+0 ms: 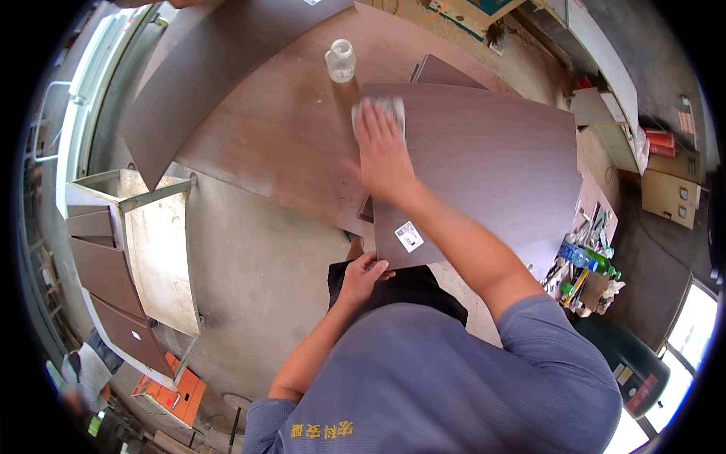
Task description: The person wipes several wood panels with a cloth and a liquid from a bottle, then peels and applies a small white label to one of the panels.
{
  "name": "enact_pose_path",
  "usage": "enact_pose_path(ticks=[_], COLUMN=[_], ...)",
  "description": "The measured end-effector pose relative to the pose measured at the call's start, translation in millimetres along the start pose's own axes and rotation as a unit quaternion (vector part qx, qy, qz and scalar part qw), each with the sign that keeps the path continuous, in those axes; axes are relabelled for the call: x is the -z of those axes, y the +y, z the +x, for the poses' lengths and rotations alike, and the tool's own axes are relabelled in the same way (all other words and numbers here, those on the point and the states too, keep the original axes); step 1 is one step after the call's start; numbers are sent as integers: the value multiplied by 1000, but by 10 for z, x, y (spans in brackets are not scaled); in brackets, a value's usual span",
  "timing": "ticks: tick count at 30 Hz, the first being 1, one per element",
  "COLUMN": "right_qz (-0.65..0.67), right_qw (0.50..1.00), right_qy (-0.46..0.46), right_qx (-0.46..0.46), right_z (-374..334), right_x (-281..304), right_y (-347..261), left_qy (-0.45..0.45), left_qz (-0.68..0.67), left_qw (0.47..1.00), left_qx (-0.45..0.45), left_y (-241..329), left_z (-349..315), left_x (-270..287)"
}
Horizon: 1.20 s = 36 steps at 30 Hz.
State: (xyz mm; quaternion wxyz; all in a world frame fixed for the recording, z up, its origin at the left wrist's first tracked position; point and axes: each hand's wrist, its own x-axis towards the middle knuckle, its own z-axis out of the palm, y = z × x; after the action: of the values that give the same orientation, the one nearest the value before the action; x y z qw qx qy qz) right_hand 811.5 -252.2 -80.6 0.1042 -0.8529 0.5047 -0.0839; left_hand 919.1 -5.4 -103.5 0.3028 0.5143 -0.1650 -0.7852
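A dark brown laminated board (491, 159) lies flat on a wooden worktable (280, 136), with a small white sticker (409, 236) near its front corner. My right hand (382, 155) presses a pale cloth (387, 110) flat against the board's far left corner. My left hand (364, 274) grips the board's near edge, just below the sticker. A clear plastic bottle (340, 60) stands on the table just beyond the cloth.
Another long dark board (189, 83) lies at the table's left. A metal-framed cart (151, 257) with stacked dark panels (106, 287) stands on the left. Bottles and clutter (586, 265) sit at the right, cardboard boxes (669, 189) beyond. An orange case (170, 386) rests on the concrete floor.
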Motion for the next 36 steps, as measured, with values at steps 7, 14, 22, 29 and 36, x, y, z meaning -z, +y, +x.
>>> enact_pose_path(ticks=[7,14,22,29,36], right_qz=[3,-107,-73,35,-32], right_qw=[1000,994,994,984,995], right_qy=[-5,19,-78,-160,-52], right_qx=[-20,0,18,66,80], right_z=[-23,403,-884,-2062,-1562], right_x=[-18,-113,-16,60,-117], right_y=[-143,125,-521,-954,-809], left_qy=[2,57,-213,-148,-115], left_qz=[24,32,-352,-334,-360], left_qw=[999,995,911,930,922], left_qx=[-33,-78,-3,48,78], left_y=[-80,-321,-230,-257,-131], left_z=[64,129,257,264,211], left_x=[48,78,476,574,511])
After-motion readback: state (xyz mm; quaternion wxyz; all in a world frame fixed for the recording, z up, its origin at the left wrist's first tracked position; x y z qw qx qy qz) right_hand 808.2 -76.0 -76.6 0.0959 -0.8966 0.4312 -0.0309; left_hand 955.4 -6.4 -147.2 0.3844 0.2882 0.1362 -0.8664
